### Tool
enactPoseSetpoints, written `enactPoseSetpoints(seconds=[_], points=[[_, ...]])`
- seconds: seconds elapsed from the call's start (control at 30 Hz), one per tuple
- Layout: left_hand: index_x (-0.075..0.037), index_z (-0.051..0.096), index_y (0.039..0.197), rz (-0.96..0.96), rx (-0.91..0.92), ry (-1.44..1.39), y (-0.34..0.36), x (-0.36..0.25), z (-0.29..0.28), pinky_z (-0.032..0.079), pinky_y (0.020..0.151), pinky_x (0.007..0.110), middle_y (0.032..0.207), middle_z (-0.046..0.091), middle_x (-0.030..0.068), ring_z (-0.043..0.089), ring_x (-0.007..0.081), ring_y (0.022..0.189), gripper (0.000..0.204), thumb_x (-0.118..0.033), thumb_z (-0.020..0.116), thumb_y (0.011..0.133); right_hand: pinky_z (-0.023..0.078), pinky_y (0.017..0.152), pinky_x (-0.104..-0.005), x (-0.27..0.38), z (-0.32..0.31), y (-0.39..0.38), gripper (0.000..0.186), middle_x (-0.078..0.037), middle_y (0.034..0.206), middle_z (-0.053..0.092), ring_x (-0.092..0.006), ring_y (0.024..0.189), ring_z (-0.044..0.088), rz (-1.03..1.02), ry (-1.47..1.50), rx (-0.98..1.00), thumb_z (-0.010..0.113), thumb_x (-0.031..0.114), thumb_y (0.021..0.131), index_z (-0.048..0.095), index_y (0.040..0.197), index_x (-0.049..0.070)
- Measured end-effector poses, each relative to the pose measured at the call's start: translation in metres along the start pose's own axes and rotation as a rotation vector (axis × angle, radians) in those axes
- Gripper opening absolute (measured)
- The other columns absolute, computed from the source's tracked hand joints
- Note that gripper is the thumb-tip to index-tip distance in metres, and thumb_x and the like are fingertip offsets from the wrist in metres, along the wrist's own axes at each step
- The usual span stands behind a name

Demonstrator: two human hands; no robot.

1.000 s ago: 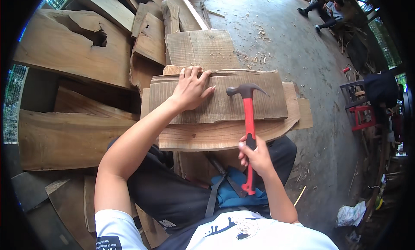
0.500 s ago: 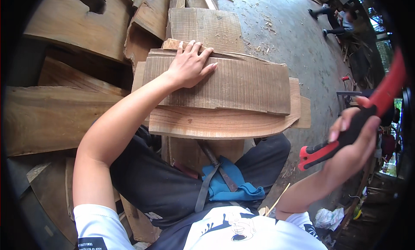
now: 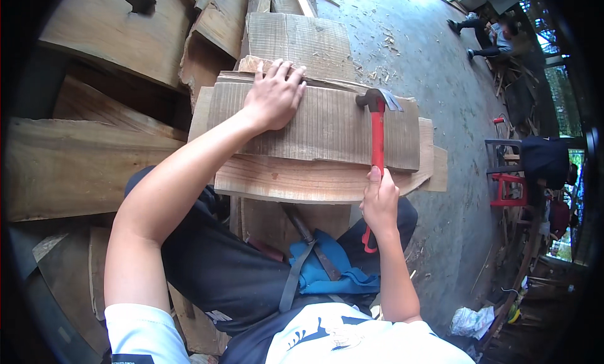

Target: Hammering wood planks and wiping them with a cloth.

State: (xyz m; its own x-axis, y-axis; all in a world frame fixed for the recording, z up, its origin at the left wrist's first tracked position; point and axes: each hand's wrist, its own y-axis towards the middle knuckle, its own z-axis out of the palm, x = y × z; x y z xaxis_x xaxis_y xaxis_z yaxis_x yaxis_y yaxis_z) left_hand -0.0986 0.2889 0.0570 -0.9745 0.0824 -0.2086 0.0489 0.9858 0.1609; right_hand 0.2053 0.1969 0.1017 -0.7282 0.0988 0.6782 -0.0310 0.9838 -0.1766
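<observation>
My right hand (image 3: 380, 204) grips the red and black handle of a claw hammer (image 3: 377, 134). The hammer's dark head and pale claw lie over the right part of a rough, ridged board (image 3: 340, 125); whether they touch it I cannot tell. My left hand (image 3: 275, 97) rests on that board toward its far left edge, fingers stretched out and spread a little. Beneath it sits a smoother, curved-edge board (image 3: 289, 178), sticking out on my side. A small light wood piece (image 3: 250, 63) shows at the far edge beside my left fingers.
Large wood slabs (image 3: 82, 166) lean in a pile on the left. Across my lap lie a blue cloth (image 3: 324, 263) and a chisel-like tool (image 3: 327, 261). On the right are a red stool (image 3: 508, 191), a white plastic bag (image 3: 472, 322) and two other people. Wood chips litter the concrete floor (image 3: 434, 62).
My right hand has swung the hammer from the raised position at far right, inward and down over the board. My left hand stays almost in place.
</observation>
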Motion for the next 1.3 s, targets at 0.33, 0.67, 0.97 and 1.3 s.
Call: enactPoseSetpoints(seconds=[0.33, 0.67, 0.97, 1.3], points=[[-0.009, 0.052, 0.149, -0.008, 0.01, 0.009, -0.001, -0.005, -0.003, 0.019, 0.126, 0.06, 0.155, 0.049, 0.0199, 0.036, 0.0343, 0.151, 0.053, -0.042, 0.043, 0.109, 0.051, 0.047, -0.0382, -0.009, 0.006, -0.009, 0.058, -0.011, 0.056, 0.058, -0.0241, 0.05, 0.067, -0.005, 0.18, 0.079, 0.041, 0.052, 0.111, 0.058, 0.104, -0.003], [-0.008, 0.055, 0.145, 0.024, -0.042, -0.039, 0.0, 0.0, 0.001, 0.022, 0.126, 0.056, 0.15, 0.051, 0.0207, 0.038, 0.0368, 0.15, 0.052, -0.042, 0.043, 0.109, 0.043, 0.041, -0.0248, -0.019, -0.011, -0.016, 0.054, -0.001, 0.062, 0.051, -0.0096, 0.044, 0.053, 0.024, 0.444, 0.152, 0.042, 0.053, 0.112, 0.056, 0.101, 0.001], [-0.009, 0.054, 0.147, 0.002, -0.026, -0.035, -0.001, -0.003, -0.001, 0.02, 0.127, 0.059, 0.152, 0.05, 0.0204, 0.038, 0.0363, 0.15, 0.053, -0.044, 0.041, 0.109, 0.044, 0.04, -0.0233, -0.009, -0.042, -0.048, 0.05, -0.001, 0.062, 0.052, -0.0087, 0.043, 0.053, 0.139, 0.495, 0.242, 0.047, 0.048, 0.111, 0.057, 0.1, 0.0], [-0.01, 0.053, 0.148, 0.002, -0.006, -0.042, 0.0, -0.002, -0.003, 0.021, 0.125, 0.061, 0.153, 0.049, 0.0191, 0.037, 0.0345, 0.151, 0.054, -0.045, 0.04, 0.109, 0.042, 0.043, -0.0226, 0.041, -0.108, -0.035, 0.048, 0.0, 0.064, 0.049, -0.0068, 0.046, 0.049, -0.052, 0.571, 0.012, 0.045, 0.048, 0.112, 0.056, 0.108, 0.002]])
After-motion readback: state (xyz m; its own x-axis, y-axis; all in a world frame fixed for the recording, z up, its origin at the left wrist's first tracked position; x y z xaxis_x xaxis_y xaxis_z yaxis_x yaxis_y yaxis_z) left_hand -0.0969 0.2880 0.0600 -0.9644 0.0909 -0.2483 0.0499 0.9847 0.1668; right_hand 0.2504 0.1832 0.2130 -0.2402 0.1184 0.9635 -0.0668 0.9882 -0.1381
